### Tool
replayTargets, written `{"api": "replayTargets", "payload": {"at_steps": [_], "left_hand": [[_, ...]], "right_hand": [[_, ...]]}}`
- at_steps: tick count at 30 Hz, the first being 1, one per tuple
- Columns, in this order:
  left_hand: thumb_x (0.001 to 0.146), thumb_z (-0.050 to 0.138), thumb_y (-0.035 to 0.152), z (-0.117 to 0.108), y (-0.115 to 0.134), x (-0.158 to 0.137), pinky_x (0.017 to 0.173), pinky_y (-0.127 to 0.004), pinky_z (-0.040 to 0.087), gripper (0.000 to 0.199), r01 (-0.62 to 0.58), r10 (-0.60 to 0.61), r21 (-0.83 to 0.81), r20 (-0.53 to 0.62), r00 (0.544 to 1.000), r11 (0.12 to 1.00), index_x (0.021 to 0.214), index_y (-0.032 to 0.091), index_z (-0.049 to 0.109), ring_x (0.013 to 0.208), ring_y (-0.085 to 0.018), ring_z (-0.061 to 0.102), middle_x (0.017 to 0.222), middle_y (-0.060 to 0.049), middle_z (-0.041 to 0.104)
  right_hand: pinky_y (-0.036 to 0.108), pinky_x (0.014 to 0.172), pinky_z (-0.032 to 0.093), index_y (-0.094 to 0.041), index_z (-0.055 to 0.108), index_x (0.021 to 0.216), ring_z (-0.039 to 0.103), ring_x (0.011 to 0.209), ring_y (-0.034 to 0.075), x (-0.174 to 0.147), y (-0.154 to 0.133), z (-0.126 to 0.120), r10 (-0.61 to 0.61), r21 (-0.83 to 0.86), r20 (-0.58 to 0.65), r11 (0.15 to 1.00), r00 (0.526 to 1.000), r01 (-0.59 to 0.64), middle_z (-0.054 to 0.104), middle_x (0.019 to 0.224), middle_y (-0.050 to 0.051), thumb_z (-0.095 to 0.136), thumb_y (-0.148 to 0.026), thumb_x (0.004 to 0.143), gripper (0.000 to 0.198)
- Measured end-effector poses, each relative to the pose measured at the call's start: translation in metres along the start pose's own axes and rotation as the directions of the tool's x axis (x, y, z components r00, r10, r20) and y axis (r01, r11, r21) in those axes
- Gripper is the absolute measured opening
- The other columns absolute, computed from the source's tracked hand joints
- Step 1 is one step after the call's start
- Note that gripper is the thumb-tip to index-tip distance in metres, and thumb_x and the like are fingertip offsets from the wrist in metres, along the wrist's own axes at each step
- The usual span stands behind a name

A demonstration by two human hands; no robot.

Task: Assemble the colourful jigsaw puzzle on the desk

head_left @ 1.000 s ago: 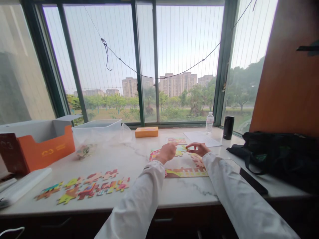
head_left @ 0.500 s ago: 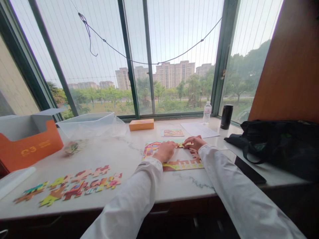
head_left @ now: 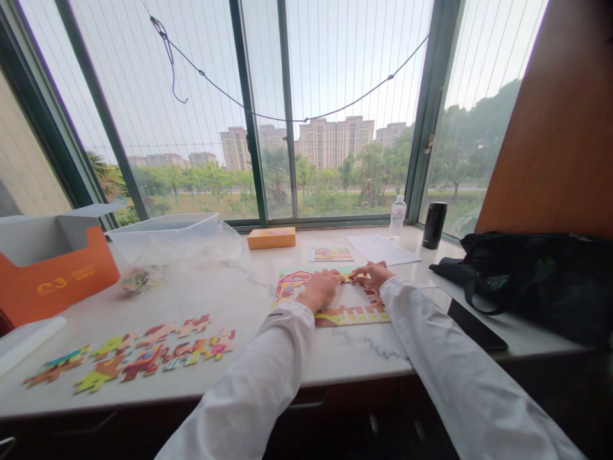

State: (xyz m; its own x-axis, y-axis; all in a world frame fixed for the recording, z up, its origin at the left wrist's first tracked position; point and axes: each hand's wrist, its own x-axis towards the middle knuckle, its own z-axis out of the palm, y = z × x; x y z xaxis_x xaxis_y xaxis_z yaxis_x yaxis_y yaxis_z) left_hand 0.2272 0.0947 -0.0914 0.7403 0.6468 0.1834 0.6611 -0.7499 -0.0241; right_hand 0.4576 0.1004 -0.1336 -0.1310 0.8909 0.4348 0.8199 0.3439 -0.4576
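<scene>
A partly assembled jigsaw puzzle (head_left: pixel 353 317) lies flat on the counter, its border filled around a pale, bare middle. My left hand (head_left: pixel 320 289) rests over its upper left part, fingertips closed at a yellowish puzzle piece (head_left: pixel 347 278) along the far edge. From the other side my right hand (head_left: pixel 376 275) pinches at the same piece, with the fingers bent. The fingers cover much of this piece. Loose puzzle pieces (head_left: pixel 142 361) are spread in rough rows to the left. Beyond the puzzle lies a small picture card (head_left: pixel 331 254).
Farther back are an orange box (head_left: pixel 271 238), a paper sheet (head_left: pixel 383 249), a water bottle (head_left: pixel 397 217) and a black tumbler (head_left: pixel 434 225). At left stand a large orange carton (head_left: pixel 62 275) and a clear plastic bin (head_left: pixel 167 230). A black bag (head_left: pixel 541 281) and a dark phone-like slab (head_left: pixel 479 326) occupy the right.
My fingertips have drawn slightly closer together over the yellowish piece, covering more of it. The view has shifted a little; the loose pieces lie as before.
</scene>
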Motion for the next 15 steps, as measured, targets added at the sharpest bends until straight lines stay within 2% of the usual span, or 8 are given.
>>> {"api": "replayTargets", "payload": {"at_steps": [4, 9, 15], "left_hand": [[0.086, 0.042, 0.006, 0.0010, 0.0006, 0.0010, 0.097, -0.035, 0.046, 0.046, -0.021, 0.021, -0.001, 0.012, 1.000, 1.000, 0.123, 0.025, 0.063, 0.112, -0.022, 0.057, 0.127, -0.006, 0.063], [0.087, 0.041, 0.005, 0.0036, -0.0006, 0.0015, 0.097, -0.036, 0.045, 0.047, -0.027, 0.027, 0.024, 0.013, 1.000, 0.999, 0.127, 0.023, 0.059, 0.111, -0.022, 0.057, 0.123, -0.008, 0.065], [0.089, 0.042, 0.010, 0.0034, 0.0005, 0.0014, 0.095, -0.036, 0.046, 0.049, -0.042, 0.042, -0.013, 0.038, 0.998, 0.999, 0.129, 0.032, 0.060, 0.111, -0.022, 0.057, 0.132, -0.003, 0.061]], "right_hand": [[0.031, 0.063, 0.050, -0.022, 0.080, 0.093, 0.061, 0.063, 0.017, 0.0005, -0.0017, -0.0010, 0.027, -0.030, 0.046, 0.999, 0.999, -0.026, 0.069, 0.077, 0.007, 0.070, -0.037, 0.080, 0.022], [0.034, 0.081, 0.041, -0.027, 0.080, 0.092, 0.061, 0.079, 0.020, 0.0044, 0.0004, -0.0063, -0.019, -0.148, 0.105, 0.988, 0.994, 0.035, 0.068, 0.071, 0.004, 0.068, -0.036, 0.082, 0.019], [0.035, 0.087, 0.031, -0.030, 0.080, 0.093, 0.057, 0.077, 0.018, 0.0024, 0.0005, -0.0052, -0.021, -0.209, 0.081, 0.977, 0.997, 0.037, 0.067, 0.072, 0.003, 0.068, -0.042, 0.082, 0.020]]}}
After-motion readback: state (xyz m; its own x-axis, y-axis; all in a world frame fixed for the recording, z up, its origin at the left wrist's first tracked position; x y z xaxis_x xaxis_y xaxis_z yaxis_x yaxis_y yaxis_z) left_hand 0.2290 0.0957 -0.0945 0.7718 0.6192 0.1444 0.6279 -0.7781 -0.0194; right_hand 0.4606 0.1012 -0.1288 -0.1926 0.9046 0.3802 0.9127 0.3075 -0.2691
